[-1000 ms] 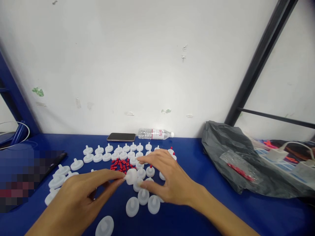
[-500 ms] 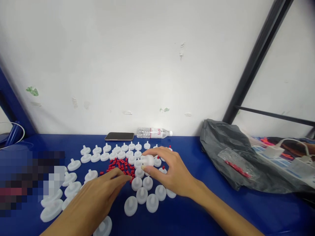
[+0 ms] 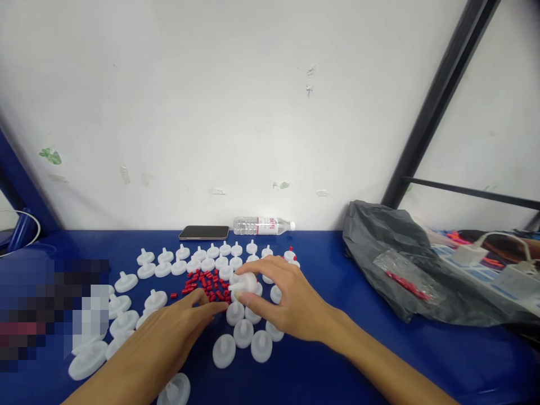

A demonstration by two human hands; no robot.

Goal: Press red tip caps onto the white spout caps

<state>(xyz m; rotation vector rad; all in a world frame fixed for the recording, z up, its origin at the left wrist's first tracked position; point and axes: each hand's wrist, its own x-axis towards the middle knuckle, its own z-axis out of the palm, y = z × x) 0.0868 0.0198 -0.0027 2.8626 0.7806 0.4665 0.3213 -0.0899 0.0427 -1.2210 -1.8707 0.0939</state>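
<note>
Wht stemmed disc [image 3: 248, 283] in my R hand [image 3: 291, 301], stem pointing left twd L hand [image 3: 183, 320].
Long axis approx. left-right; disc end at right, btwn my R thumb and index, which pinch it, stem sticking out left past the thumb tip. L fingers bunched close, tips at near edge of the loose red caps [image 3: 208, 281]; can't tell if they're pinching one. Other wht discs [image 3: 261, 345] stand stem-up all round: near, far & left; R hand hides some, L hand & forearm block others plus part of the caps. A couple far right have red tops. Phone [image 3: 203, 233] & btl [image 3: 264, 225] lie far, by the wall [image 3: 261, 112]. Grey plastic [image 3: 375, 242] w/ clear bag [image 3: 409, 281] of red bits on it: right, well apart.
</note>
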